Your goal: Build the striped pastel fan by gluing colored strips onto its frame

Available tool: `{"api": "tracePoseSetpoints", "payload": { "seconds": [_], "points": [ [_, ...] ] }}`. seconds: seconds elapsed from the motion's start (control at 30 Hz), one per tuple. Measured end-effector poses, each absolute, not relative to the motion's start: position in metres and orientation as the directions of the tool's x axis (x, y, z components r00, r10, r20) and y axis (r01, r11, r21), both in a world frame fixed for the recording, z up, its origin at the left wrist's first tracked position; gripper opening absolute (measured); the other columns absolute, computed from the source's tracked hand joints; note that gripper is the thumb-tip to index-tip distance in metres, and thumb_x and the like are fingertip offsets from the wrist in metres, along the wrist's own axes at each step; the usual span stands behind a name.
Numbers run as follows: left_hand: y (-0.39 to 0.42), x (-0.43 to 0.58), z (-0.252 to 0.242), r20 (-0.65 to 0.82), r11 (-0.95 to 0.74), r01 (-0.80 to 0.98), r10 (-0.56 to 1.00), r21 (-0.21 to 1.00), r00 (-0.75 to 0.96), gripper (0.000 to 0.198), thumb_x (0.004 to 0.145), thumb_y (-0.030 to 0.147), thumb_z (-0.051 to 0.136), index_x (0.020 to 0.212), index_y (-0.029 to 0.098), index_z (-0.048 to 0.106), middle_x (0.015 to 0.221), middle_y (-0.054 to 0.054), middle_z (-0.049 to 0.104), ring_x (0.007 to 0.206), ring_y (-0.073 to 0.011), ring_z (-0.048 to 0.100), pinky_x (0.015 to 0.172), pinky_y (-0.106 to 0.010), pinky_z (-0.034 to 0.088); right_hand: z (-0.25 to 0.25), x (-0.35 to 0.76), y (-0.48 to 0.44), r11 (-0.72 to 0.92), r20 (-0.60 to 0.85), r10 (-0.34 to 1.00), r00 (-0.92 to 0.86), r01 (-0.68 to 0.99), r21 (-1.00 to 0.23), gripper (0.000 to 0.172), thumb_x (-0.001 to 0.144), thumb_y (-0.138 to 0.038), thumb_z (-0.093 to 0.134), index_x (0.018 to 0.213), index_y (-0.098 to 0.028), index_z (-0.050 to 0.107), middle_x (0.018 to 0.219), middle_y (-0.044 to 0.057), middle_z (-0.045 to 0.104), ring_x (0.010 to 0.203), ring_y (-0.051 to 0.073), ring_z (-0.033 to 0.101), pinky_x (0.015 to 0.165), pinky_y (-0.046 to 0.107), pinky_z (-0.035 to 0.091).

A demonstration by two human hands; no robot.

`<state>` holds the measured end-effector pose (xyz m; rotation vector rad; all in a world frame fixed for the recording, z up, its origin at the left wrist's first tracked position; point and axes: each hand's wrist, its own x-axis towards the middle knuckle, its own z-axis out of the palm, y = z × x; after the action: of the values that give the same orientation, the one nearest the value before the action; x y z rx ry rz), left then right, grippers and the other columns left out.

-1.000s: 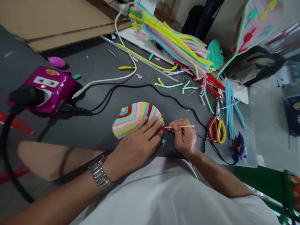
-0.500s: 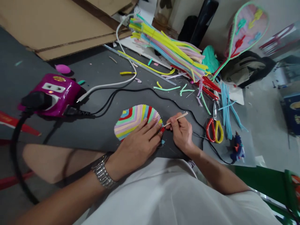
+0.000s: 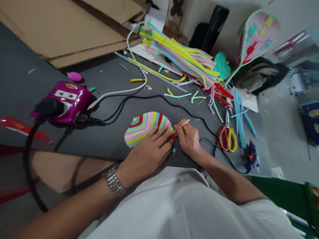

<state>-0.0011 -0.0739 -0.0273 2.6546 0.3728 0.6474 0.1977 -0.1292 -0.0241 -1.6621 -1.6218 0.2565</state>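
A rounded piece covered in striped pipe cleaners (image 3: 141, 131) lies on the dark table in front of me. Across its right part, my left hand (image 3: 151, 151) rests flat with the fingers stretched out, pressing it down. My right hand (image 3: 187, 137) pinches a thin wooden stick (image 3: 184, 123), whose lower end meets the piece's right edge beside a bit of red. The fingers partly cover that contact. A small blue scrap (image 3: 173, 150) lies just below.
A glue gun (image 3: 253, 156) and scissors (image 3: 227, 137) lie to the right. Bundled pipe cleaners (image 3: 179, 54) fill the back, near cardboard sheets (image 3: 74, 30). A purple power socket (image 3: 67, 99) stands left, its black cord (image 3: 159, 96) running behind the striped piece.
My right hand has shifted slightly left, closer to the striped piece's edge, and less of the stick shows. My left hand stays on the piece. The whole view has moved a little.
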Motion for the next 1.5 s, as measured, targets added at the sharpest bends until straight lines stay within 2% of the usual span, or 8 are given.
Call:
{"api": "tracePoseSetpoints", "payload": {
  "seconds": [0.17, 0.4, 0.63, 0.77, 0.9, 1.1, 1.17, 1.5],
  "points": [
    [-0.074, 0.001, -0.027, 0.404, -0.885, 0.181, 0.367, 0.43, 0.838, 0.034, 0.107, 0.02, 0.055, 0.136, 0.008, 0.065, 0.145, -0.019, 0.068, 0.15, -0.0331, 0.052, 0.123, -0.057, 0.048, -0.024, 0.197, -0.13, 0.05, 0.347, 0.882, 0.318, 0.67, -0.741, 0.033, 0.111, -0.036, 0.046, 0.083, -0.023, 0.058, 0.076, -0.001, 0.065, 0.059, 0.011, 0.06, 0.059, 0.024, 0.047],
    [-0.074, 0.001, -0.026, 0.408, -0.895, 0.179, 0.354, 0.407, 0.842, 0.035, 0.107, 0.021, 0.054, 0.137, 0.007, 0.066, 0.146, -0.019, 0.067, 0.148, -0.034, 0.055, 0.123, -0.057, 0.05, -0.03, 0.202, -0.124, 0.228, 0.424, 0.905, 0.026, 0.812, -0.537, 0.036, 0.11, -0.038, 0.047, 0.077, -0.024, 0.054, 0.069, 0.001, 0.061, 0.065, 0.015, 0.058, 0.067, 0.029, 0.048],
    [-0.073, 0.001, -0.025, 0.397, -0.892, 0.181, 0.356, 0.414, 0.846, 0.03, 0.104, 0.018, 0.057, 0.131, 0.008, 0.067, 0.139, -0.021, 0.068, 0.145, -0.0346, 0.057, 0.121, -0.057, 0.052, -0.024, 0.2, -0.121, 0.055, 0.333, 0.886, 0.324, 0.639, -0.767, 0.036, 0.111, -0.044, 0.045, 0.086, -0.022, 0.059, 0.077, 0.0, 0.066, 0.058, 0.011, 0.059, 0.06, 0.024, 0.048],
    [-0.074, 0.001, -0.026, 0.401, -0.899, 0.187, 0.353, 0.396, 0.845, 0.031, 0.105, 0.019, 0.058, 0.132, 0.008, 0.065, 0.138, -0.019, 0.069, 0.143, -0.0348, 0.059, 0.12, -0.057, 0.053, -0.028, 0.2, -0.122, 0.139, 0.39, 0.898, 0.204, 0.709, -0.691, 0.039, 0.112, -0.042, 0.043, 0.083, -0.023, 0.06, 0.078, 0.002, 0.068, 0.068, 0.013, 0.065, 0.067, 0.025, 0.05],
    [-0.073, 0.002, -0.027, 0.4, -0.896, 0.177, 0.349, 0.407, 0.848, 0.03, 0.105, 0.018, 0.055, 0.131, 0.008, 0.066, 0.139, -0.02, 0.068, 0.143, -0.0345, 0.059, 0.12, -0.058, 0.052, -0.032, 0.201, -0.112, 0.201, 0.412, 0.908, 0.077, 0.783, -0.588, 0.042, 0.111, -0.046, 0.043, 0.077, -0.024, 0.056, 0.072, 0.002, 0.063, 0.067, 0.015, 0.059, 0.069, 0.028, 0.048],
    [-0.072, -0.004, -0.027, 0.438, -0.848, 0.151, 0.406, 0.509, 0.802, 0.034, 0.104, 0.015, 0.056, 0.137, 0.013, 0.066, 0.146, -0.018, 0.067, 0.149, -0.0324, 0.053, 0.124, -0.061, 0.047, -0.013, 0.203, -0.112, 0.01, 0.212, 0.917, 0.338, 0.513, -0.858, 0.049, 0.107, -0.064, 0.045, 0.082, -0.024, 0.056, 0.065, -0.003, 0.061, 0.055, 0.011, 0.054, 0.058, 0.024, 0.045],
    [-0.072, -0.008, -0.027, 0.462, -0.852, 0.143, 0.405, 0.503, 0.789, 0.036, 0.103, 0.013, 0.056, 0.136, 0.016, 0.067, 0.144, -0.016, 0.069, 0.149, -0.0315, 0.053, 0.125, -0.061, 0.044, -0.007, 0.201, -0.127, -0.003, 0.207, 0.889, 0.409, 0.458, -0.889, 0.047, 0.107, -0.063, 0.045, 0.085, -0.023, 0.059, 0.066, -0.002, 0.064, 0.054, 0.011, 0.056, 0.057, 0.024, 0.046],
    [-0.073, -0.009, -0.025, 0.413, -0.89, 0.171, 0.357, 0.423, 0.838, 0.025, 0.107, 0.016, 0.053, 0.118, 0.018, 0.076, 0.131, -0.011, 0.075, 0.139, -0.0273, 0.062, 0.123, -0.055, 0.047, -0.021, 0.201, -0.167, 0.085, 0.314, 0.919, 0.238, 0.66, -0.747, 0.038, 0.113, -0.043, 0.041, 0.092, -0.022, 0.066, 0.082, 0.002, 0.071, 0.064, 0.012, 0.061, 0.064, 0.026, 0.048]
  ]
}}
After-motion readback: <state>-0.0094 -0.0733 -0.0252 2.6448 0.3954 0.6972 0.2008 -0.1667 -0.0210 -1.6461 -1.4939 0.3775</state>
